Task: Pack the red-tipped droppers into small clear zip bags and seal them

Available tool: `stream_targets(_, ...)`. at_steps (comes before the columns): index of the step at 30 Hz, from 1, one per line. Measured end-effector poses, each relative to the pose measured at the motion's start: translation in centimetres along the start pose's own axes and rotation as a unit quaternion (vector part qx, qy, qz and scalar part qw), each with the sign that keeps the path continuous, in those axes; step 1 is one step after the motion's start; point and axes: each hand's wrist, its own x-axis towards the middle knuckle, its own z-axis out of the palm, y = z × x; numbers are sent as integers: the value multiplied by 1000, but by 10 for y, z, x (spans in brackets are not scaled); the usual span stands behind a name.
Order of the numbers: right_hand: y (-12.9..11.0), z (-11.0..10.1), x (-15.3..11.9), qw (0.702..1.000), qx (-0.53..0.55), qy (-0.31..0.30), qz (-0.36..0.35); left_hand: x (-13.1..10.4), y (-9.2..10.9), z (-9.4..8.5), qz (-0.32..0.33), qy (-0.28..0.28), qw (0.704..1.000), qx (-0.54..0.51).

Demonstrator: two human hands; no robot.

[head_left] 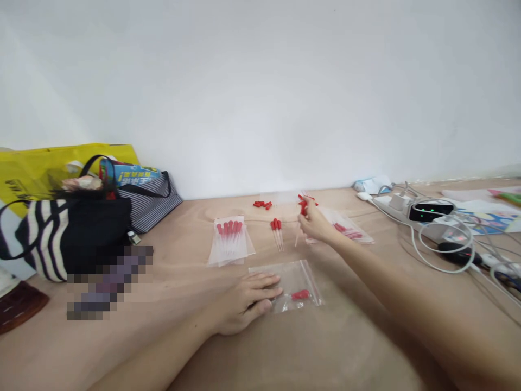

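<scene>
Your left hand (244, 301) is lying flat, fingers released, pinning a clear plastic zip bag (295, 285) to the wooden table (325, 353). Just beyond it, your right hand (313, 222) is pinching slim red-bulbed droppers (303, 205). Any writing is unreadable.

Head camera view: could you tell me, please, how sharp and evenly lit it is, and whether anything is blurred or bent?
Head view: soft, even light, faint shadows; right hand and its red-capped droppers slightly motion-blurred; left hand on the clear bag sharper; pixelated patch beside the striped bag; wide-angle stretching at the edges.
</scene>
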Motion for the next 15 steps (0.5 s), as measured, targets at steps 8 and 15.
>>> stream_targets(8, 26, -31, -85, 965, 207, 72, 142, 2, 3, -1, -16, 4, 1000, 2)
stream_targets(15, 23, -14, -100, 917, 347, 67, 188, 0, 0, 1, -24, 11, 1000, 13)
